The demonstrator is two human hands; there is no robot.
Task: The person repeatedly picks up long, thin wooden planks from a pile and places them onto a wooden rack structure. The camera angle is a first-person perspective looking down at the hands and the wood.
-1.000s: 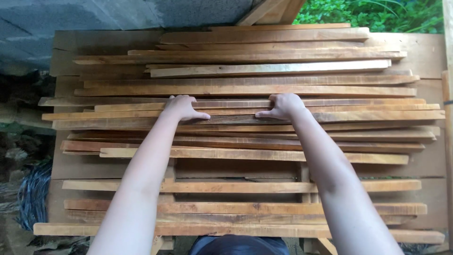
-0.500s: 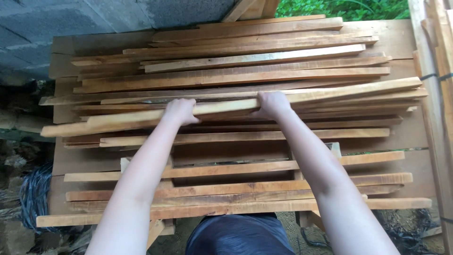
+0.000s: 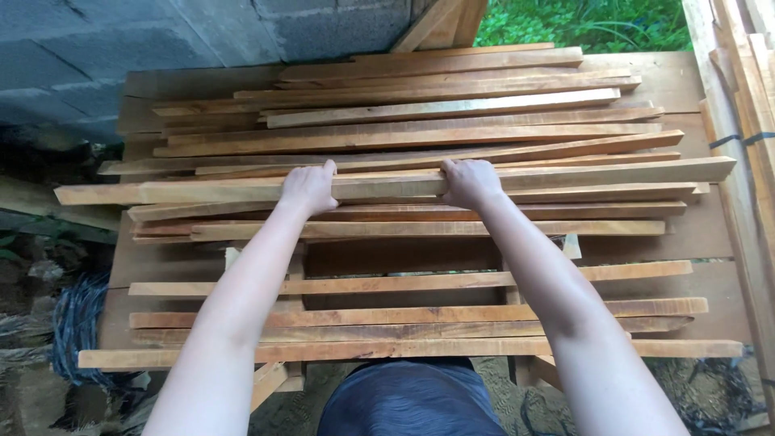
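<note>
A long pale wooden slat (image 3: 613,172) lies crosswise over a heap of similar slats (image 3: 452,105) on a wooden platform. My left hand (image 3: 307,187) grips this slat left of its middle, fingers curled over its far edge. About a forearm's length to the right, my right hand (image 3: 470,182) grips the same slat. The slat sits slightly raised and tilted, its right end higher in the picture than its left end. Several more slats (image 3: 420,315) lie spaced out nearer to me, under my forearms.
A grey block wall (image 3: 161,40) stands at the back left, with green plants (image 3: 581,20) at the back right. More planks (image 3: 743,97) lean along the right edge. Dark tangled material (image 3: 73,315) lies on the ground at the left.
Both hands closed on one slat and lifted it off the heap. It has moved a little toward me and tilted, and the view has shifted left.
</note>
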